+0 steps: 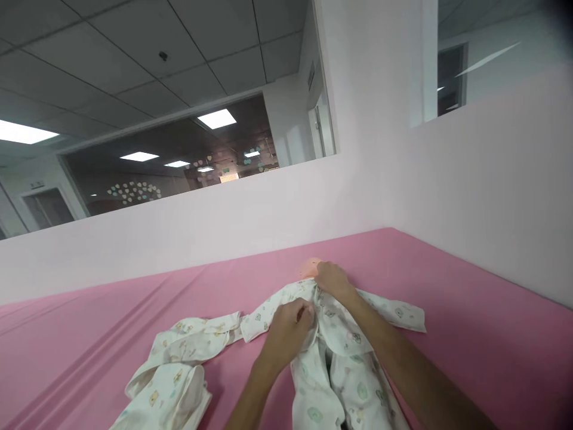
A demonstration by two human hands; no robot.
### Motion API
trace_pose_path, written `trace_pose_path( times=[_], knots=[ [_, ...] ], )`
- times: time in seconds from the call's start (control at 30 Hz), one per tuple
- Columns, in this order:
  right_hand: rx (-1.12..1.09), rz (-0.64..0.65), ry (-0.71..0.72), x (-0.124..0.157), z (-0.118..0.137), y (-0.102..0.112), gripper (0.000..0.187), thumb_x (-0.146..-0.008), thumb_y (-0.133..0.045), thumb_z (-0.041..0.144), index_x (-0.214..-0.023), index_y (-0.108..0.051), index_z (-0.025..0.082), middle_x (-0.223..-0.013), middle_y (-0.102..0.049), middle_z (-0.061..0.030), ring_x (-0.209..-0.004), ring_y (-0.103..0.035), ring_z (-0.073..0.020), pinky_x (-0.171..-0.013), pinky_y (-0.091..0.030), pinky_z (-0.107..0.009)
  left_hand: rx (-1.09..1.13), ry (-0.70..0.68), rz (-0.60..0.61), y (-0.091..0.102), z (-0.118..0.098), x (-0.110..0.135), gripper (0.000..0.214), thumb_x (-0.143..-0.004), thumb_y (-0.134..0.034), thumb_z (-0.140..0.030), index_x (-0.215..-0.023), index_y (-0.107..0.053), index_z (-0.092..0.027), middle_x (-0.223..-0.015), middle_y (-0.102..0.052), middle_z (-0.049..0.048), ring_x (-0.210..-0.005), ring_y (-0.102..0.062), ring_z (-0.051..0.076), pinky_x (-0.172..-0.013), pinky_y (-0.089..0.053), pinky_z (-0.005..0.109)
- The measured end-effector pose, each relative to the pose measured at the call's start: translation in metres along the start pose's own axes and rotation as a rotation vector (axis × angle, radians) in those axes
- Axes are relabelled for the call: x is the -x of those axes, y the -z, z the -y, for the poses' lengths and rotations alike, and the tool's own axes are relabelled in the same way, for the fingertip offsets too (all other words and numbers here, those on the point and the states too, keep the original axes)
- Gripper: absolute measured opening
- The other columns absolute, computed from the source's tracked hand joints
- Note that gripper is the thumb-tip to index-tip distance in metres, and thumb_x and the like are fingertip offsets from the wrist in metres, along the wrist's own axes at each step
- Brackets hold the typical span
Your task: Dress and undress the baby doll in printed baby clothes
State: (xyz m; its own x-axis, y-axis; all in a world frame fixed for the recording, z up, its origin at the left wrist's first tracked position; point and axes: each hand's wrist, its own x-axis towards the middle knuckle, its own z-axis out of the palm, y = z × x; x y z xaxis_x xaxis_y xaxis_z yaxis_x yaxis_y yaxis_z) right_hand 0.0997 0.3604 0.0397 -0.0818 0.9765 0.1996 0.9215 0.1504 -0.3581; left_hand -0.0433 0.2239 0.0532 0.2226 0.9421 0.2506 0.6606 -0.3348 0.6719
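Head view. The white printed top (pixel 344 328) served as the reference item; it lay on the pink sheet (pixel 111 322), with one sleeve extended to each side. A peach-coloured rounded object (pixel 308 268) protruded beyond its neck end, partly covered by the right hand (pixel 332 278). That hand was positioned at the neck of the top, fingers bent; the fingertips were hidden, so their grip could not be determined. The left hand (pixel 292 327) was positioned over the front of the top, fingers curled inward with the thumb near the index finger; whether fabric was pinched between them could not be determined. The printed trousers (pixel 362 388) extended from the lower edge of the top toward the camera. A second printed garment (pixel 190 343) lay bunched to the left of the top, one end beside its left-hand sleeve. The white wall (pixel 250 218) and window (pixel 179 143) stood beyond the top.
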Motion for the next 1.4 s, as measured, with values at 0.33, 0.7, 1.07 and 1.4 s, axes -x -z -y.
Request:
trace_pose_path(
  times=[0.33, 0.7, 1.07, 1.4],
  knots=[
    [-0.136, -0.05, 0.057, -0.005, -0.007, 0.011, 0.026, -0.084, -0.042, 0.02, -0.092, -0.066, 0.014, -0.1, -0.068, -0.016, -0.091, -0.063, -0.0232, -0.069, -0.038, -0.028, -0.118, -0.045, -0.202, -0.015, 0.018, -0.081, 0.036, -0.089, -0.04, -0.033, -0.115, -0.062, -0.02, -0.112, -0.064, 0.0084, -0.101, -0.057, 0.023, -0.087, -0.042, 0.035],
    [-0.379, -0.004, 0.269, -0.003, -0.013, 0.015, 0.016, -0.079, -0.04, 0.016, -0.064, -0.045, 0.019, -0.069, -0.056, 0.0013, -0.063, -0.045, -0.0106, -0.054, -0.028, -0.023, 0.114, -0.046, -0.144, -0.025, 0.048, -0.099, 0.026, -0.084, -0.05, -0.036, -0.098, -0.066, -0.021, -0.087, -0.068, 0.0017, -0.076, -0.057, 0.017, -0.07, -0.042, 0.027],
    [-0.412, 0.063, 0.203, -0.006, -0.014, 0.008, 0.014, -0.077, -0.04, 0.019, -0.063, -0.043, 0.02, -0.061, -0.052, 0.0022, -0.057, -0.046, -0.0108, -0.051, -0.03, -0.021, 0.274, 0.027, -0.134, -0.021, 0.062, -0.09, 0.027, -0.087, -0.045, -0.044, -0.08, -0.054, -0.019, -0.065, -0.049, -0.0041, -0.058, -0.044, 0.011, -0.057, -0.037, 0.023],
    [-0.226, 0.059, 0.18, 0.02, 0.014, 0.014, 0.022, -0.07, -0.062, 0.036, -0.06, -0.052, 0.019, -0.062, -0.057, -0.0011, -0.057, -0.049, -0.0132, -0.051, -0.028, -0.024, 0.347, 0.113, 0.027, 0.004, 0.067, -0.072, 0.017, -0.08, -0.054, -0.029, -0.093, -0.057, -0.019, -0.068, -0.055, -0.0028, -0.054, -0.045, 0.009, -0.05, -0.035, 0.02]
  ],
)
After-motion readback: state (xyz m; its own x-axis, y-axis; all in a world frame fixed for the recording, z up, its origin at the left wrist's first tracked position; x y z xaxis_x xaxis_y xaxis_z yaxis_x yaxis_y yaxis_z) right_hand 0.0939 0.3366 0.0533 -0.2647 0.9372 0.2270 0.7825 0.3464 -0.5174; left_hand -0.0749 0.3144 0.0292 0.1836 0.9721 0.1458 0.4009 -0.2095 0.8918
